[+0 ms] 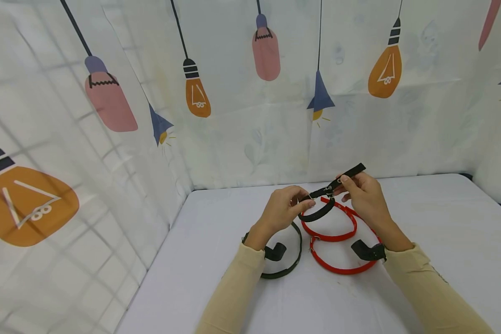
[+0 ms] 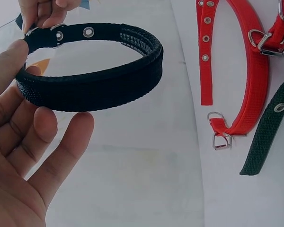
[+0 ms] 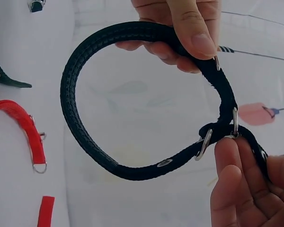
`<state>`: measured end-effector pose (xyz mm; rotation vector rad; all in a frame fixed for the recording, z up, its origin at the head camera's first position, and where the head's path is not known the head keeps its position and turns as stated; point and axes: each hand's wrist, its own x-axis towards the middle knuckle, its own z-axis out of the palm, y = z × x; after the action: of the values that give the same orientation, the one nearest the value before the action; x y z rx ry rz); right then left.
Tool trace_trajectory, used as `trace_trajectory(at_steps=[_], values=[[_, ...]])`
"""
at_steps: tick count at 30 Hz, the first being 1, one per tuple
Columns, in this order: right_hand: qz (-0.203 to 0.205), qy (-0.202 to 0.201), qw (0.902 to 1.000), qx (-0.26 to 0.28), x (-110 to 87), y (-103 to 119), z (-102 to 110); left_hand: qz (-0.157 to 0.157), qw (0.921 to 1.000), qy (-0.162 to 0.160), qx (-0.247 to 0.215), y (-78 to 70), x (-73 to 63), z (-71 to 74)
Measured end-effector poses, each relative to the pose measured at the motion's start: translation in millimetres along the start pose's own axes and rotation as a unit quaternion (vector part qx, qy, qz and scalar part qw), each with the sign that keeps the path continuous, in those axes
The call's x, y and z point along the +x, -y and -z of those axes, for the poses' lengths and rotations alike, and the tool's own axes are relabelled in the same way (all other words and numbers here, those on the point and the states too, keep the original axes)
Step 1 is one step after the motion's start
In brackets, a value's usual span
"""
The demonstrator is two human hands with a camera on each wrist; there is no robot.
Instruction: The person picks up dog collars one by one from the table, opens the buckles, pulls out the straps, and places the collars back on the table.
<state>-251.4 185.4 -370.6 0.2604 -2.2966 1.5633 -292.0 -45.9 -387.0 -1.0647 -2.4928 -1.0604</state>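
Note:
Both hands hold a dark collar up above the table; it looks near black and is bent into a loop with metal eyelets. My left hand pinches the band near its metal fittings, thumb on one side and fingers on the other. The strap's free end is pinched by my right hand, and it sticks out past those fingers. In the right wrist view the strap passes through two metal rings beside the right fingertips. The left wrist view shows the padded band with the left fingers beneath it.
Two red collars lie on the white table, below and behind the hands. A dark green collar lies left of them, partly hidden by the left wrist. Behind the table hangs a white sheet printed with lamps.

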Motion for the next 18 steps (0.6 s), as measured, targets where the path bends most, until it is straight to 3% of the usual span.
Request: trace_trajectory(at_steps=[12, 18], values=[[-0.013, 0.004, 0.9997, 0.02, 1.8, 1.3, 8.6, 0.0, 1.0, 0.001, 0.002, 1.4, 0.4, -2.9], [-0.014, 0.013, 0.9997, 0.013, 3.3, -0.5, 8.8, 0.022, 0.9997, 0.011, 0.002, 2.0, 0.2, -3.7]])
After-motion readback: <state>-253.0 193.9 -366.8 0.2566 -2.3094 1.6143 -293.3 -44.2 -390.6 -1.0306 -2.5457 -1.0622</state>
